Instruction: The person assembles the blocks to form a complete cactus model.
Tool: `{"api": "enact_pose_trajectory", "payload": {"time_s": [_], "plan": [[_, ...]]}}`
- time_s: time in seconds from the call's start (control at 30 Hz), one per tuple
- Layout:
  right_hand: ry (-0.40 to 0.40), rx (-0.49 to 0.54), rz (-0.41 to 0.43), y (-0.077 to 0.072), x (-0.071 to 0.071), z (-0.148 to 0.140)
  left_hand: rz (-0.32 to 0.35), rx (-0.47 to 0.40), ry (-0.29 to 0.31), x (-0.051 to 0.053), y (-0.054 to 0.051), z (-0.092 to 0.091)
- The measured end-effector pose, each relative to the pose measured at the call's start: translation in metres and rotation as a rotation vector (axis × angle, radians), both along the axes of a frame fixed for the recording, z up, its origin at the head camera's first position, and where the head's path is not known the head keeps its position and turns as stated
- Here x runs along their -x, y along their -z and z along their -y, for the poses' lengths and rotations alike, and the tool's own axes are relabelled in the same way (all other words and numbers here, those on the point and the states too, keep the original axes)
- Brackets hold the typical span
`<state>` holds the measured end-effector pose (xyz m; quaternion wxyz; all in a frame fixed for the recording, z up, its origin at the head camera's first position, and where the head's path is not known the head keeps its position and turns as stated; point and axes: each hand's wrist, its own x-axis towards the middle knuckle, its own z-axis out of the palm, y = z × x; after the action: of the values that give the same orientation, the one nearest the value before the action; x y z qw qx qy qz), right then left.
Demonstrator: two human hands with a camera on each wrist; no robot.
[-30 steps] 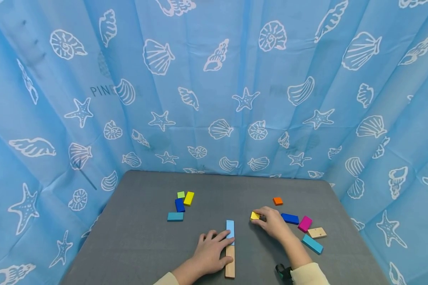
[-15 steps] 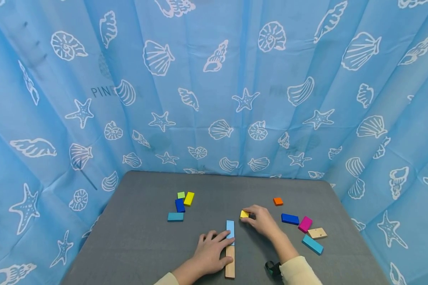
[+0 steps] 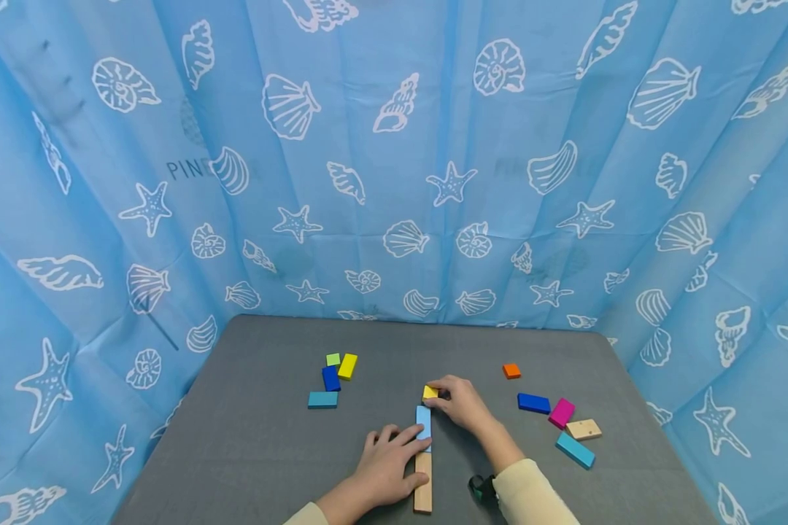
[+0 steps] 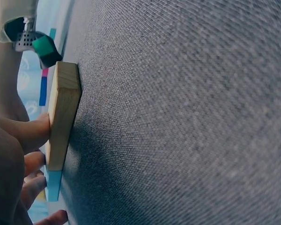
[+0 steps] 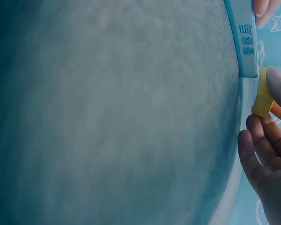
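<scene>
A light blue block [image 3: 423,419] and a wooden block [image 3: 423,488] lie end to end on the table in the head view. My left hand [image 3: 386,467] rests on them from the left, fingers spread over the light blue one, thumb on the wooden one. My right hand [image 3: 462,405] pinches a small yellow block [image 3: 430,393] just beyond the light blue block's far end. In the right wrist view the yellow block [image 5: 263,96] sits between thumb and fingers, close to the end of the light blue block [image 5: 244,42]. Seen from the left wrist, the thumb touches the wooden block [image 4: 63,112].
At the left lie a lime block [image 3: 333,359], a yellow one [image 3: 348,366], a dark blue one [image 3: 331,378] and a teal one [image 3: 323,399]. Several blocks, among them an orange one [image 3: 511,371] and a magenta one [image 3: 561,413], lie right. A patterned curtain [image 3: 368,182] hangs behind.
My right hand has moved left with the yellow block, from right of the row to its far end. The left hand has stayed in place.
</scene>
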<state>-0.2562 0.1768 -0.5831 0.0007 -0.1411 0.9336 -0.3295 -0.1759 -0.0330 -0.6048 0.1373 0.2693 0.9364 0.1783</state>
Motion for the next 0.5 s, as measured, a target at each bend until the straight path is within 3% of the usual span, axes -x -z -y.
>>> {"api": "enact_pose_trajectory", "payload": {"time_s": [0.5], "plan": [[-0.091, 0.006, 0.052, 0.0014, 0.0013, 0.0083, 0.025, -0.002, 0.000, 0.0011, -0.0006, 0.0004]]}}
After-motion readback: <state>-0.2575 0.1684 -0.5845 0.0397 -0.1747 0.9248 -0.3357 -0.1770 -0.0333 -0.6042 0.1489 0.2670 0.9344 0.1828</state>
